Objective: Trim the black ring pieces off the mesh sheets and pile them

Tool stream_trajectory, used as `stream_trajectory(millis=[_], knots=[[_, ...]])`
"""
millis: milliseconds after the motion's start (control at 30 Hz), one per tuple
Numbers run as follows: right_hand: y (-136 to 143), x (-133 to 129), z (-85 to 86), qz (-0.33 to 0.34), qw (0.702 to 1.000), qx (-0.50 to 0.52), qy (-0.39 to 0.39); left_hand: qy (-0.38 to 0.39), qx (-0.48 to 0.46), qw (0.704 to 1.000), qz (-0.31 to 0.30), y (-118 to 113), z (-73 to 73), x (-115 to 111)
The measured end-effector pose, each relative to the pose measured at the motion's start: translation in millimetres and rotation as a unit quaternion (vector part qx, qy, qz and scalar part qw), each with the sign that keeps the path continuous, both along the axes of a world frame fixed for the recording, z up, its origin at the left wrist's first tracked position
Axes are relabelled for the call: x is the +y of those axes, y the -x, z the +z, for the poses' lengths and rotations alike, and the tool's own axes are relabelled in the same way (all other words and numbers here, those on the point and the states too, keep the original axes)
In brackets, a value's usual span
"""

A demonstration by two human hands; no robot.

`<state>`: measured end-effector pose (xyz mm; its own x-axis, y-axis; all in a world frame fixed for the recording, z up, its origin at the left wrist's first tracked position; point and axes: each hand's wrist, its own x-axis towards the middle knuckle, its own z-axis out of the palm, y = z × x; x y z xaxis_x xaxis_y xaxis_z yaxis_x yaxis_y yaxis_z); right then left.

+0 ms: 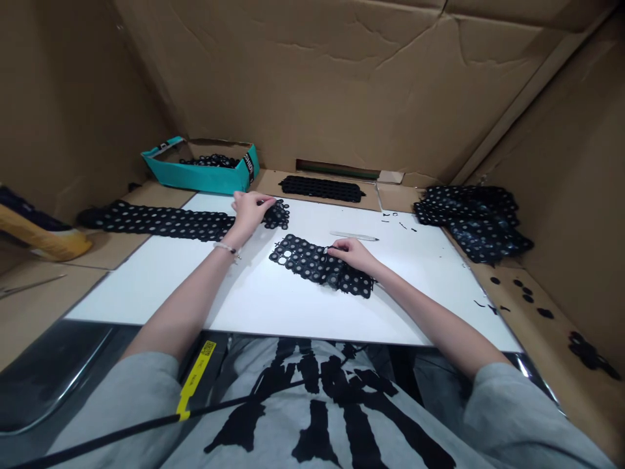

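My left hand [250,212] is closed in a pinch at a small cluster of black rings [280,215] on the white board; what its fingertips grip is too small to make out. Beneath and left of that wrist, a long black strip of joined rings [161,221] stretches off the board's left edge. A shorter black ring-patterned piece [303,258] lies slantwise at mid-board. Thumb and fingers of my right hand [354,253] pinch its upper edge. Just behind this hand rests a white pen-like tool [354,236] with a dark tip.
A teal open box [195,176] holding black rings stands at the back left. Behind the white board [273,312] lies a black openwork strip [321,188]. Black dotted sheets [473,218] are heaped at right, near scattered black scraps. A yellow container [43,228] is at far left.
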<state>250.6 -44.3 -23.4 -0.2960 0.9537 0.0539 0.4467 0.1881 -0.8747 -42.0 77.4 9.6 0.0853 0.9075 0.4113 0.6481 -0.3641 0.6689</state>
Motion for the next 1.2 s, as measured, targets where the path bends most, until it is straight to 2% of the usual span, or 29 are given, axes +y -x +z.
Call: stream_trajectory(millis=[100,167,233,300,367,400,433,500,600,700,867,933,1033,1200], knots=[[0,-1,1.0,0.006,1.000,0.004,-0.004,-0.048,0.050,0.992,0.103,7,-3.2,-1],[-1,0,2.6,0.019,1.000,0.005,-0.009,-0.071,0.074,0.991,0.083,-1,-3.0,-7],[-4,1,5.5,0.044,0.999,0.007,-0.015,-0.089,0.090,0.992,0.007,-15,-2.1,-16],[-8,3,10.0,0.074,0.997,0.007,-0.021,-0.078,0.109,0.983,-0.129,-32,-2.7,-26],[-14,5,16.0,0.101,0.994,0.002,-0.028,-0.032,0.135,0.951,-0.275,-48,-5.7,-37],[-16,6,19.3,0.112,0.993,-0.004,-0.032,-0.006,0.145,0.933,-0.328,-54,-7.7,-42],[-19,6,22.6,0.120,0.992,-0.016,-0.031,0.017,0.153,0.918,-0.364,-59,-9.6,-46],[-22,4,28.4,0.121,0.991,-0.056,-0.026,0.054,0.153,0.904,-0.396,-66,-12.2,-52],[-22,1,31.5,0.075,0.989,-0.117,-0.047,0.096,0.120,0.903,-0.402,-67,-12.0,-54],[-15,-1,25.6,0.057,0.990,-0.097,-0.083,0.109,0.113,0.899,-0.408,-66,-10.2,-54],[-2,0,9.3,0.025,0.995,-0.065,-0.077,-0.004,0.152,0.926,-0.346,-69,-9.5,-60],[0,1,5.8,0.015,0.996,-0.047,-0.077,-0.034,0.156,0.928,-0.338,-70,-8.7,-64],[1,1,3.9,0.025,0.996,-0.009,-0.081,-0.038,0.159,0.924,-0.346,-73,-7.2,-68],[1,0,1.9,0.034,0.996,0.006,-0.080,-0.006,0.143,0.934,-0.328,-75,-7.3,-69]])
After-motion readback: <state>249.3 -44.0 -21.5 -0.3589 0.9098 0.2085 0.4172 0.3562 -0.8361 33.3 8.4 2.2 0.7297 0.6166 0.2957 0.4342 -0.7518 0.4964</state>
